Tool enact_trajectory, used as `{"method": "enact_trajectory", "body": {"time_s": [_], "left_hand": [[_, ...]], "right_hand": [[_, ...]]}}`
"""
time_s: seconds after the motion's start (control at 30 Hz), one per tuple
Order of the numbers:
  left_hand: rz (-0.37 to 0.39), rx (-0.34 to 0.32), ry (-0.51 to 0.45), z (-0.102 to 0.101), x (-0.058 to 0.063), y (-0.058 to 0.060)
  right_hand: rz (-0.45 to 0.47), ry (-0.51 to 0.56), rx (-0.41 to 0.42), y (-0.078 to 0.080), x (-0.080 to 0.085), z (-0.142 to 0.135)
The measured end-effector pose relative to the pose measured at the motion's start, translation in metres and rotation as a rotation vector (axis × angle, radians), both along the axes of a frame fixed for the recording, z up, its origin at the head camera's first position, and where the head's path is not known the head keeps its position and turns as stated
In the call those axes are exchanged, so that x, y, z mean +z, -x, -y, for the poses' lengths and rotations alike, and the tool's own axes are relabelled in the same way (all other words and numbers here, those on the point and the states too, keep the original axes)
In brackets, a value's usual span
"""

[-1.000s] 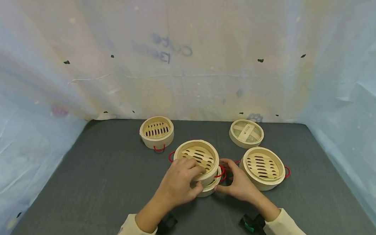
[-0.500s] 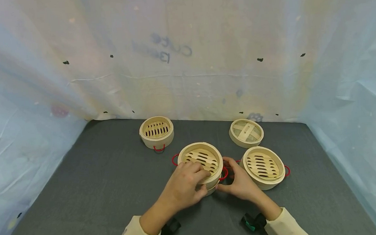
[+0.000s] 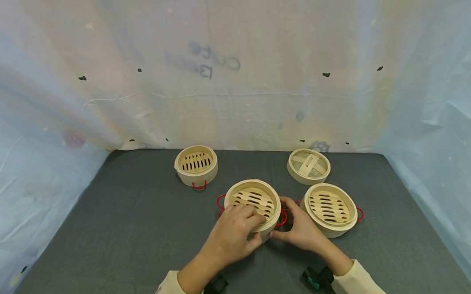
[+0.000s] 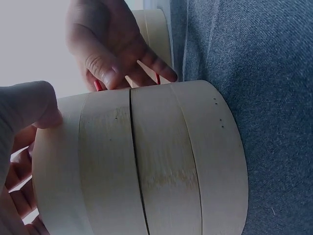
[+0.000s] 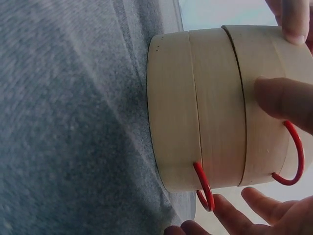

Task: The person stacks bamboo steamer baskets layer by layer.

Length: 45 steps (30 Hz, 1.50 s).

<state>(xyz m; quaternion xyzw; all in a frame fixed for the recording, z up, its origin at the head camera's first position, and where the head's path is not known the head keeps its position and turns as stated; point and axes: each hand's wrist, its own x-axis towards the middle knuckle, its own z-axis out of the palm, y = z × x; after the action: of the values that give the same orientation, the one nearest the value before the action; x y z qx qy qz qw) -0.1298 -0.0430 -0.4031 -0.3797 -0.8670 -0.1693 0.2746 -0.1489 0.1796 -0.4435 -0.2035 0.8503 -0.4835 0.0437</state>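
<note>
Two bamboo steamer baskets are stacked in front of me in the head view. My left hand (image 3: 236, 233) grips the near rim of the upper steamer basket (image 3: 255, 195), fingers over the slotted inside and thumb outside. Beneath it, the lower steamer basket (image 5: 190, 98) stands on the cloth, a narrow dark seam between the two. At the stack's right side is my right hand (image 3: 299, 228), fingers spread around the curve. In the right wrist view its thumb (image 5: 276, 98) lies on the upper wall and its other fingers are beside the red loop handles (image 5: 204, 186).
Another slotted steamer basket (image 3: 328, 211) stands just right of my right hand. Behind it lies a round woven steamer lid (image 3: 309, 164). One more basket (image 3: 197, 173) is at the back left. Plastic sheeting (image 3: 233, 107) encloses the dark cloth table (image 3: 136, 236).
My left hand has shifted the upper basket slightly right and toward me, from offset on the lower basket to lined up over it. My right hand has barely moved.
</note>
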Motion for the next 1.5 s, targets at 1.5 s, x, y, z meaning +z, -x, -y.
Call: {"method": "enact_trajectory", "body": {"time_s": [1.5], "left_hand": [[0.099, 0.077, -0.163, 0.054, 0.019, 0.014]], "right_hand": [[0.011, 0.008, -0.001, 0.001, -0.007, 0.007]]}}
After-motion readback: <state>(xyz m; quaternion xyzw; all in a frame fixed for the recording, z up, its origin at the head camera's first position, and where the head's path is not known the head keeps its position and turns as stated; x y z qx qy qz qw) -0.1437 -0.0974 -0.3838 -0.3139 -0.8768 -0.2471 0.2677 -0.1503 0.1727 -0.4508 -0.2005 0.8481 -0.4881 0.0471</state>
